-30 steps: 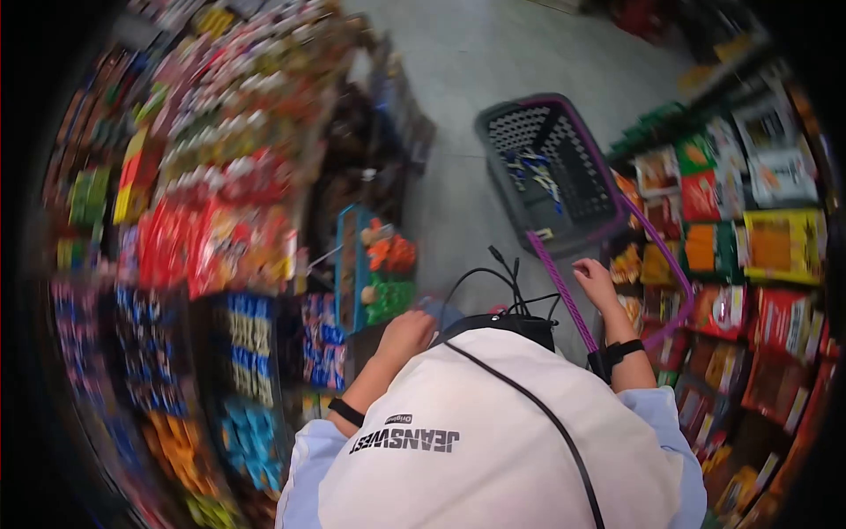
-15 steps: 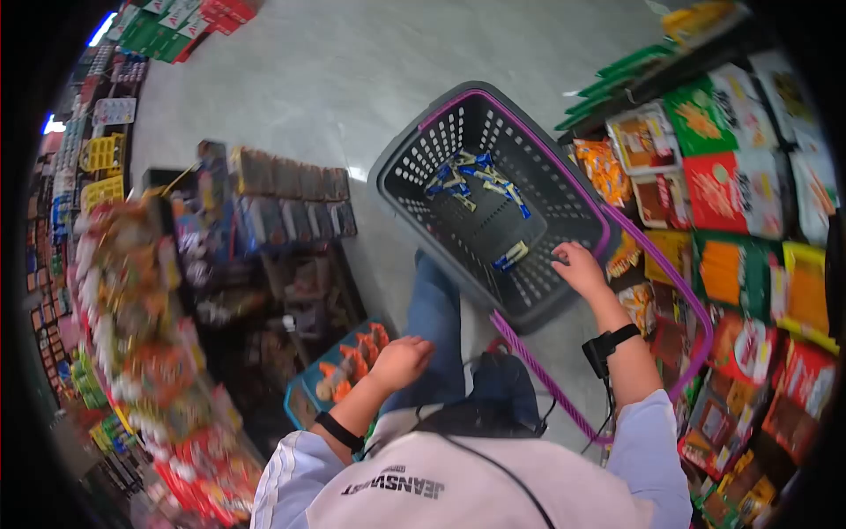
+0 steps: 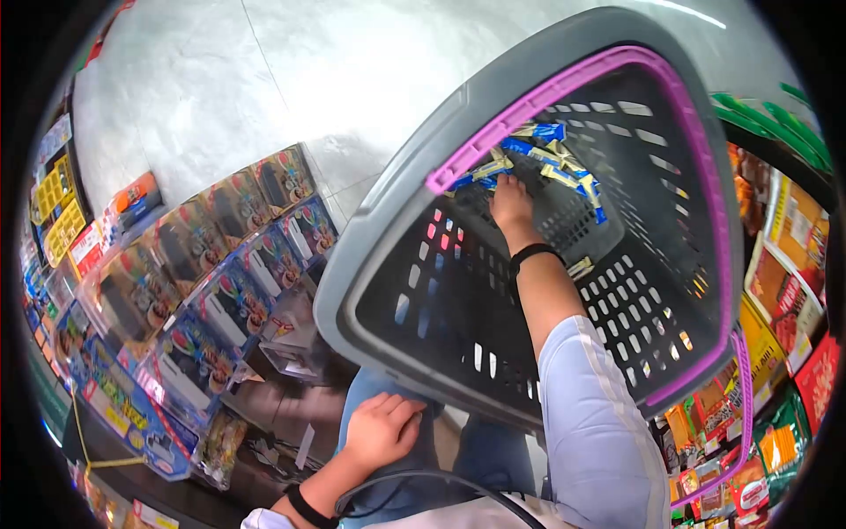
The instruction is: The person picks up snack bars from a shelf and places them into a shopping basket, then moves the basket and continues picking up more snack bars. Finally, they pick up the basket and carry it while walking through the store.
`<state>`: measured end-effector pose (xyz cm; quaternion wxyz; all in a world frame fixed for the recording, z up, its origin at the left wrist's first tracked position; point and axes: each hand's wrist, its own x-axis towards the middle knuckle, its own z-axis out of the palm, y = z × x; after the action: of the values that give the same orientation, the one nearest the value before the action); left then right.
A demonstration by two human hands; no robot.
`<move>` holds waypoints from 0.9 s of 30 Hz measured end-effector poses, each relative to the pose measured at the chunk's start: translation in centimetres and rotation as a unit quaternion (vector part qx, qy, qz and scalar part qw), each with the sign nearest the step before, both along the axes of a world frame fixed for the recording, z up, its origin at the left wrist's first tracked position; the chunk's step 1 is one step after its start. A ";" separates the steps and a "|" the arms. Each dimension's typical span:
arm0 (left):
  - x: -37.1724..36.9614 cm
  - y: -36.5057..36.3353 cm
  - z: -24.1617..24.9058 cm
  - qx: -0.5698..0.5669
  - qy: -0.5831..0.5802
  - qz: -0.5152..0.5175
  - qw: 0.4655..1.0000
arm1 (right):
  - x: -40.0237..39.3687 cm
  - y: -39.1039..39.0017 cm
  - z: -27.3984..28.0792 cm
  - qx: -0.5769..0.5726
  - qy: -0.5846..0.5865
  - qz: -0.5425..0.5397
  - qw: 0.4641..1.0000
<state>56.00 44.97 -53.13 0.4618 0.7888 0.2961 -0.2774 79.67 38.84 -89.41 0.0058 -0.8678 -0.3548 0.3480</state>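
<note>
A large grey shopping basket (image 3: 388, 203) with perforated walls and a purple handle (image 3: 718, 264) is tilted in front of me. Slim blue and pale yellow wrapped packets (image 3: 555, 159) lie loose inside it, several of them in a cluster. My right hand (image 3: 513, 204) reaches down into the basket, fingers stretched out at the packets on the cluster's left side; no packet is lifted. One more packet (image 3: 580, 267) lies apart, beside my right forearm. Loosely bent and holding nothing, my left hand (image 3: 381, 429) is over my thigh, below the basket's rim.
To the left, clear boxed goods (image 3: 220, 309) stand in rows on a low display. Bagged snacks (image 3: 780, 441) fill the shelving on the right, close to the basket. Pale floor (image 3: 203, 97) stretches ahead. A dark cable (image 3: 441, 476) crosses my lap.
My right hand has moved from the basket's right rim down to the packets. The basket appears much nearer and more tilted. My left hand is still near my leg.
</note>
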 end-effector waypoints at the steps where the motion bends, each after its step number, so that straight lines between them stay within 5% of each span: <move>1: 0.2 0.5 -0.3 -0.003 0.004 0.014 1.000 | -0.1 0.0 -0.9 -0.018 0.002 0.015 1.000; 7: 0.2 1.7 -1.4 0.003 0.007 0.058 0.998 | -1.0 -1.8 -4.5 -0.044 0.025 0.003 0.999; 11: 0.6 1.8 -1.4 0.009 0.009 0.063 0.998 | -1.8 -1.8 -3.1 -0.019 0.096 -0.299 0.949; 15: 0.2 1.6 -1.6 0.006 0.004 0.064 0.998 | -3.5 -1.1 -4.6 0.119 0.178 -0.549 0.808; 19: 0.2 1.9 -1.7 0.007 0.020 0.063 0.998 | -6.2 3.4 -12.2 0.262 0.120 -0.538 0.792; 20: -0.1 1.9 -1.7 0.007 0.029 0.063 0.998 | -6.5 5.8 -10.7 0.229 0.107 -0.579 0.776; 21: -0.3 2.1 -1.7 0.008 0.038 0.063 0.997 | -5.8 7.2 -8.4 0.142 0.055 -0.547 0.823; 24: -0.6 2.4 -2.0 0.017 0.018 0.086 0.996 | -5.3 10.0 -5.9 0.102 0.069 -0.631 0.766; 27: -0.6 2.6 -1.7 0.023 0.028 0.078 0.996 | -5.4 10.8 -6.6 0.165 0.055 -0.656 0.734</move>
<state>55.36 47.54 -54.82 0.4555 0.7656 0.3759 -0.2552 74.25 49.66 -95.96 0.3953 -0.8499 0.2521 0.2404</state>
